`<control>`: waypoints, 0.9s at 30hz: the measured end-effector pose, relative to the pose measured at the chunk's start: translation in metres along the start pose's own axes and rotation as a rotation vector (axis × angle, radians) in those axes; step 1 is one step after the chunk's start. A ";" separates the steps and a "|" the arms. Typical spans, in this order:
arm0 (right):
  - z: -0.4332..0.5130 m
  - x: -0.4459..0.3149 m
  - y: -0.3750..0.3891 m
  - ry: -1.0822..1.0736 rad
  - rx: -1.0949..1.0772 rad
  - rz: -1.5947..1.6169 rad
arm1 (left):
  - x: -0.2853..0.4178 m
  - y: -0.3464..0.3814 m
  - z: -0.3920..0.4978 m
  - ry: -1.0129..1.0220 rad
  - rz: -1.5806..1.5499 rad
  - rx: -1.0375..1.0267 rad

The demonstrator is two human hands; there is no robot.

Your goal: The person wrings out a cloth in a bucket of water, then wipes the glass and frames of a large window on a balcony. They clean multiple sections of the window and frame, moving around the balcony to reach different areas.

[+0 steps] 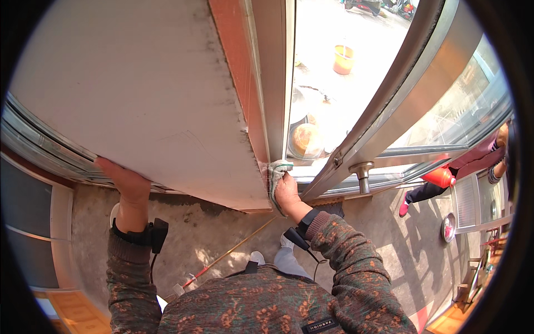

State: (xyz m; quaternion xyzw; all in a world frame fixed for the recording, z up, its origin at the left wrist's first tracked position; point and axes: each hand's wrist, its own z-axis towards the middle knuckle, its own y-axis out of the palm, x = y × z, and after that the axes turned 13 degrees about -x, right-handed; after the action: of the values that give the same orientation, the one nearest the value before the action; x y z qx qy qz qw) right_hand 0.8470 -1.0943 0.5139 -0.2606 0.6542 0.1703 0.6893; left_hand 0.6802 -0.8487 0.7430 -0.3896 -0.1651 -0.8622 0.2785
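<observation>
My right hand [288, 193] is closed around a pale cloth with a green edge [277, 169]. The cloth lies against the foot of a metal door frame [271, 83], where the frame meets the corner of a white wall [137, 92]. To the left, my left hand [125, 177] reaches to the wall's lower left edge, beside the window rails [54, 144]; its fingertips are partly hidden, and nothing shows in it. Right of the cloth stands a metal-framed glass door [400, 96] with a round metal knob [362, 169].
At the right, another person in red shoes [403, 204] stands near a red plastic bottle [440, 177]. A metal basin [448, 227] is on the floor. A long stick [238, 247] lies near my feet. Outside are an orange bucket [343, 59] and a round pot [306, 139].
</observation>
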 end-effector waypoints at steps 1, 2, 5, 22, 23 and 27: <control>-0.002 -0.020 -0.021 0.103 -0.068 -0.305 | -0.001 -0.001 0.001 0.000 -0.009 -0.025; -0.001 -0.045 -0.042 0.048 -0.179 -0.552 | -0.003 -0.001 0.001 0.000 -0.023 -0.014; 0.007 -0.119 -0.098 -0.536 -0.360 -0.995 | -0.008 -0.005 0.000 -0.009 -0.012 -0.054; 0.014 -0.157 -0.121 -0.393 -0.265 -1.520 | -0.018 0.022 0.011 -0.062 0.008 0.055; 0.014 -0.157 -0.121 -0.335 -0.279 -1.533 | -0.020 0.023 0.012 -0.088 -0.023 0.059; 0.014 -0.155 -0.121 -0.191 -0.316 -1.592 | -0.023 0.025 0.021 -0.032 0.057 -0.040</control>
State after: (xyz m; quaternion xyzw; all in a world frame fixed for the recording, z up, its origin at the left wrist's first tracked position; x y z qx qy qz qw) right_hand 0.9143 -1.1675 0.6837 -0.7258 0.1801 -0.2584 0.6116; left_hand 0.7203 -0.8502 0.7406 -0.4131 -0.1410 -0.8508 0.2924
